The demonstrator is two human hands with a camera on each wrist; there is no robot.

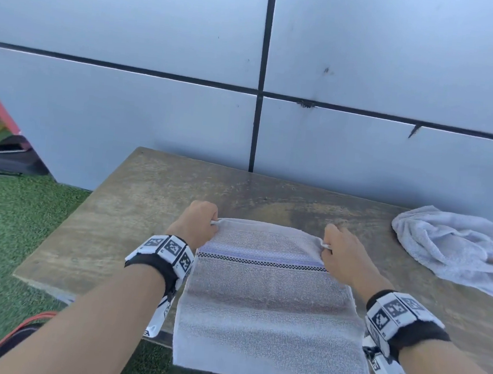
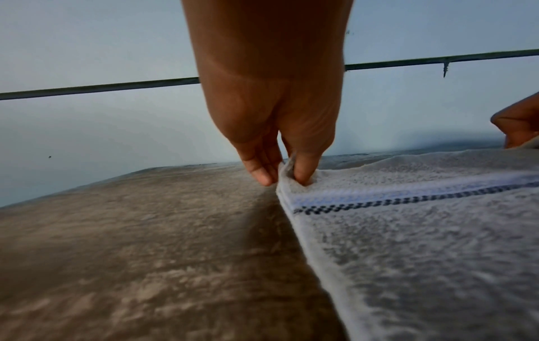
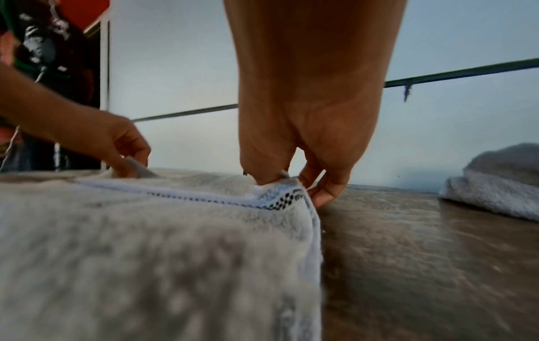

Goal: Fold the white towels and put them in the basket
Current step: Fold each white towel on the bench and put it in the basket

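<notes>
Worn wooden table [image 1: 123, 220] against a grey panelled wall: my left hand [image 1: 197, 221] and right hand [image 1: 339, 254] each pinch a far corner of the white towel [image 1: 267, 308], spread flat, near edge overhanging. Soft, light terry; corners suit. A crumpled second towel [image 1: 454, 246] lies right, clear. No basket visible.
</notes>
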